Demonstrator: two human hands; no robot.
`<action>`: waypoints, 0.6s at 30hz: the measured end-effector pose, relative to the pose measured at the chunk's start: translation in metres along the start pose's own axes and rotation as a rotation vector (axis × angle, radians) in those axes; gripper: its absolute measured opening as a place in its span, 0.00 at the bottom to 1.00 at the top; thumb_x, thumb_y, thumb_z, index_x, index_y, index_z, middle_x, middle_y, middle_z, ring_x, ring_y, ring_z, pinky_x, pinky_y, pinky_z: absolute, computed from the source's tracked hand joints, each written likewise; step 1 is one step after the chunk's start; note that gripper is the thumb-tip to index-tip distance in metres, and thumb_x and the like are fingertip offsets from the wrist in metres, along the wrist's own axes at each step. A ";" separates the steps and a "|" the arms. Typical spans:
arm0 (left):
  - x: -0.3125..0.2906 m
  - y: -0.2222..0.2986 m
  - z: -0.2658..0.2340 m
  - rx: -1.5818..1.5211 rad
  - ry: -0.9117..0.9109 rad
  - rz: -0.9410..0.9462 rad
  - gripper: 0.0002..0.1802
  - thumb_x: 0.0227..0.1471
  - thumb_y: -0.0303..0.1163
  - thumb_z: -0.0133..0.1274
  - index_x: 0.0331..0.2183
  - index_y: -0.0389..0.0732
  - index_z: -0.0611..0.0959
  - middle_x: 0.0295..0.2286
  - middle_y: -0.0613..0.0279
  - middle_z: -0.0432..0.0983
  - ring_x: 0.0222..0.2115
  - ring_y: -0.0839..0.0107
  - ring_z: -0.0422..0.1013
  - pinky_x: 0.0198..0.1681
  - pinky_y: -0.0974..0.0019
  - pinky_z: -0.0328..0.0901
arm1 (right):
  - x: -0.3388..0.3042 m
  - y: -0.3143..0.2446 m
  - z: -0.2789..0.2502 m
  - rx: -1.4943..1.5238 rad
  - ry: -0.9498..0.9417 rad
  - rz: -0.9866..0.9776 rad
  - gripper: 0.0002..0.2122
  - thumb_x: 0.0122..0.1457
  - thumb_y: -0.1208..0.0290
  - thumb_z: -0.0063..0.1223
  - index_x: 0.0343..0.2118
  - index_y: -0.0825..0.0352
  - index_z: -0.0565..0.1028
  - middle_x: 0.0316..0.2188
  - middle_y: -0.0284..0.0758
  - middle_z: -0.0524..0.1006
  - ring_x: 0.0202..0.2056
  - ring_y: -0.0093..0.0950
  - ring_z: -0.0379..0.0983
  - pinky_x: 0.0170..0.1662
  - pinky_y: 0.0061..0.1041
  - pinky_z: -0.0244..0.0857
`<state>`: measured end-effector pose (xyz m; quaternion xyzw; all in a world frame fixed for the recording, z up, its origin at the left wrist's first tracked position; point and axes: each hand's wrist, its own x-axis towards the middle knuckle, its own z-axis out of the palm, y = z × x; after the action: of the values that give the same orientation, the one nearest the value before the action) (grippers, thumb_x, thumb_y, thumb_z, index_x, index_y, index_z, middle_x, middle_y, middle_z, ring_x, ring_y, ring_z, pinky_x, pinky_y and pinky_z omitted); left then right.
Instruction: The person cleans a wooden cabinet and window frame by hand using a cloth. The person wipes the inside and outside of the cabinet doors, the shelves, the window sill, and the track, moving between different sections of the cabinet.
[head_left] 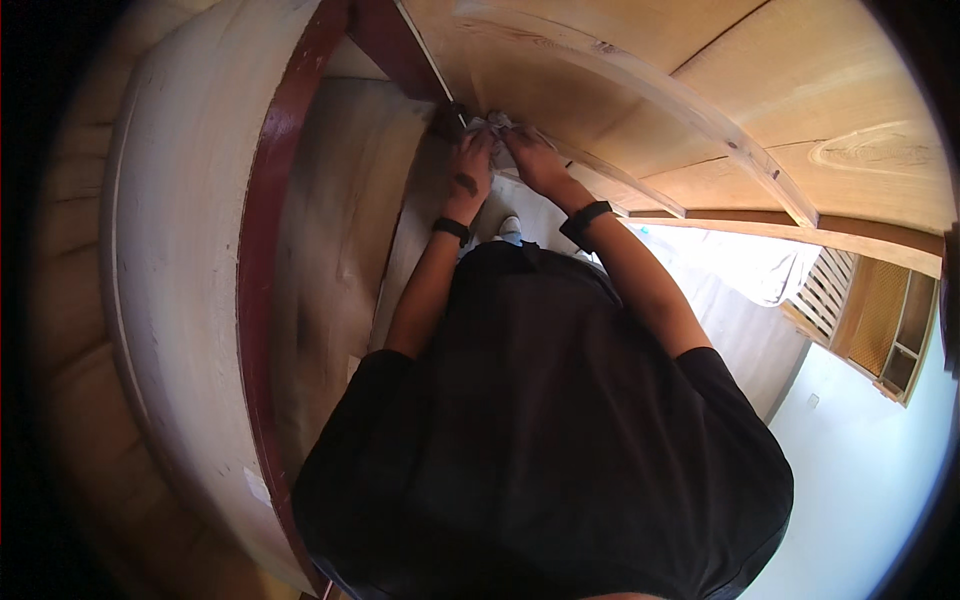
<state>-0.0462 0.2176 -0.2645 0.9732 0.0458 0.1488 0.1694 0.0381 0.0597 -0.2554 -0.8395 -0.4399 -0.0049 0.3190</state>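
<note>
Both my arms reach forward, away from my body, with the hands close together at the far end. Between the fingers is a crumpled, pale greyish cloth (495, 122). My left hand (472, 172) is closed on the cloth's left side, and a dark mark shows on the back of that hand. From the right, my right hand (535, 160) grips the same cloth, its fingers bent. The bunched cloth lies near the foot of a wooden panel (580, 85), beside the end of a dark red board (405, 50). What lies under the cloth is hidden.
On my left stands a large pale wooden piece with a dark red edge (255, 230) and wooden boards (345, 220) inside. A curved-looking wooden batten (700, 120) crosses the panel at right. A shoe (510, 230) shows on the floor. Slatted wooden furniture (860, 310) stands far right.
</note>
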 end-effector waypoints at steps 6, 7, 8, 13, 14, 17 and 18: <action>-0.001 0.042 0.015 -0.108 -0.014 0.200 0.22 0.52 0.22 0.47 0.50 0.35 0.79 0.54 0.53 0.74 0.58 0.56 0.66 0.59 0.53 0.63 | -0.048 0.010 -0.035 -0.229 0.022 0.095 0.20 0.56 0.78 0.49 0.52 0.62 0.75 0.52 0.40 0.78 0.56 0.41 0.72 0.56 0.39 0.70; 0.001 0.053 0.016 -0.112 -0.021 0.211 0.22 0.52 0.22 0.47 0.50 0.35 0.79 0.54 0.53 0.74 0.58 0.56 0.66 0.59 0.53 0.63 | -0.059 0.015 -0.043 -0.230 0.026 0.107 0.20 0.56 0.78 0.49 0.52 0.62 0.75 0.52 0.40 0.78 0.56 0.41 0.72 0.56 0.39 0.70; 0.003 0.064 0.018 -0.134 -0.070 0.247 0.22 0.51 0.22 0.47 0.50 0.35 0.79 0.54 0.54 0.74 0.58 0.56 0.66 0.59 0.53 0.63 | -0.069 0.021 -0.051 -0.226 0.006 0.149 0.20 0.54 0.79 0.50 0.52 0.62 0.75 0.52 0.39 0.78 0.56 0.40 0.72 0.56 0.39 0.70; 0.011 0.118 0.029 -0.228 -0.268 0.386 0.24 0.50 0.19 0.46 0.50 0.35 0.79 0.56 0.53 0.73 0.57 0.52 0.66 0.60 0.52 0.63 | -0.128 0.049 -0.090 -0.226 0.076 0.200 0.23 0.48 0.83 0.53 0.50 0.63 0.75 0.52 0.38 0.79 0.55 0.40 0.73 0.55 0.39 0.71; 0.010 0.128 0.035 -0.250 -0.267 0.434 0.23 0.50 0.19 0.47 0.50 0.35 0.79 0.56 0.52 0.73 0.57 0.52 0.67 0.59 0.52 0.63 | -0.140 0.053 -0.100 -0.214 0.068 0.213 0.25 0.45 0.84 0.54 0.50 0.64 0.75 0.51 0.40 0.79 0.55 0.41 0.73 0.55 0.39 0.70; 0.013 0.161 0.049 -0.336 -0.320 0.546 0.22 0.50 0.20 0.48 0.49 0.35 0.79 0.55 0.51 0.73 0.56 0.52 0.67 0.59 0.52 0.64 | -0.179 0.065 -0.124 -0.230 0.079 0.274 0.26 0.41 0.85 0.54 0.50 0.65 0.75 0.50 0.41 0.79 0.56 0.41 0.72 0.56 0.39 0.70; 0.016 0.173 0.053 -0.386 -0.361 0.585 0.22 0.50 0.20 0.49 0.49 0.34 0.79 0.55 0.50 0.73 0.55 0.52 0.67 0.59 0.53 0.64 | -0.191 0.069 -0.131 -0.247 0.089 0.292 0.27 0.40 0.85 0.55 0.49 0.66 0.75 0.50 0.40 0.79 0.56 0.41 0.72 0.56 0.38 0.70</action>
<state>-0.0086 0.0410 -0.2482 0.9060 -0.2926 0.0233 0.3050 0.0078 -0.1802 -0.2428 -0.9261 -0.2949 -0.0498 0.2301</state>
